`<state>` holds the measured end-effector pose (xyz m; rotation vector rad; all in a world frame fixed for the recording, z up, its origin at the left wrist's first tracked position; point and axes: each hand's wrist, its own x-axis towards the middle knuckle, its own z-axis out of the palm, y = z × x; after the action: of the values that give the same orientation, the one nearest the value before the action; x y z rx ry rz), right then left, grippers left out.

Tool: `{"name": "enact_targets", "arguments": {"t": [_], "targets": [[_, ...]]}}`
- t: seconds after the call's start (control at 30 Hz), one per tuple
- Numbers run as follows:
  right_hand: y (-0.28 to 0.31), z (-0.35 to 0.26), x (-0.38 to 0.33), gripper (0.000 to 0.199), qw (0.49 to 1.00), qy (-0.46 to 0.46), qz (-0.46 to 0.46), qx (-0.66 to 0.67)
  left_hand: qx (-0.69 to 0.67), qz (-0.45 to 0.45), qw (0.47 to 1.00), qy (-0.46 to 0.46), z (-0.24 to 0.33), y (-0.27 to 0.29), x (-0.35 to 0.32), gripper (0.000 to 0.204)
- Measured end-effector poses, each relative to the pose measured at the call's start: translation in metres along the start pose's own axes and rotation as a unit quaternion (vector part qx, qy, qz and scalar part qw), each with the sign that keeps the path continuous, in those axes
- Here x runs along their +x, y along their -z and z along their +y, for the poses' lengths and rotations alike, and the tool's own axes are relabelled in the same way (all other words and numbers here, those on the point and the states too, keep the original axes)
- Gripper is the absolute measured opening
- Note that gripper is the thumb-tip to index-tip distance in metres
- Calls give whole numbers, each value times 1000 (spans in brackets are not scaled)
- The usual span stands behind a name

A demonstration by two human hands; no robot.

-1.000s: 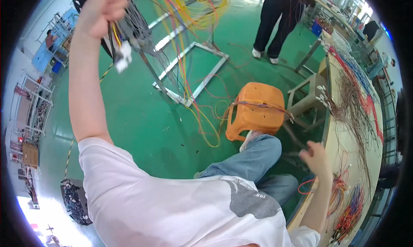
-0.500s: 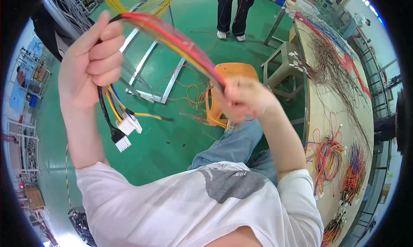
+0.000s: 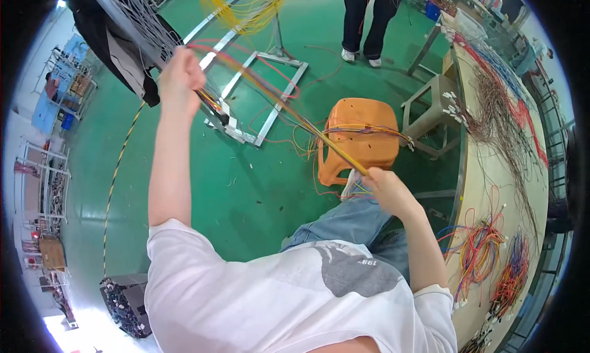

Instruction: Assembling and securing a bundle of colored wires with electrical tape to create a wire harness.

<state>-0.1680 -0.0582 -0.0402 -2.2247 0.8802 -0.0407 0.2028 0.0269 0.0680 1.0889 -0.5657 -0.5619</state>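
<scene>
stretching a wire bundle (image 3: 276, 101) between both closed grips, left hand (image 3: 179, 76), right hand (image 3: 384, 190), above orange stool (image 3: 359, 138).

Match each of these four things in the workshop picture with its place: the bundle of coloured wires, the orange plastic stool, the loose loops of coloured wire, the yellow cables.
Things:
1. bundle of coloured wires
2. orange plastic stool
3. loose loops of coloured wire
4. yellow cables

Places:
A. lying on the pale workbench at the right
B. hanging at the top of the picture
C. stretched between left hand and right hand
D. standing on the green floor

Pairs: 1-C, 2-D, 3-A, 4-B
</scene>
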Motion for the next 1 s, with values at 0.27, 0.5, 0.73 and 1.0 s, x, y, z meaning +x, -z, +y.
{"name": "enact_targets", "arguments": {"t": [0.27,0.5,0.73,1.0], "targets": [[36,-95,42,24,957,173,-210,96,419,-460,783,-10,-50,-85,-107,23],[55,-96,43,40,979,109,-134,105,99,-402,736,536,-18,-92,-106,38],[80,1,-6,44,902,44,-278,327,-6,-343,849,403,20,-27,-123,26],[65,58,-30,23,920,-147,-123,341,-135,-29,929,342,-22,57,-75,22]]}}
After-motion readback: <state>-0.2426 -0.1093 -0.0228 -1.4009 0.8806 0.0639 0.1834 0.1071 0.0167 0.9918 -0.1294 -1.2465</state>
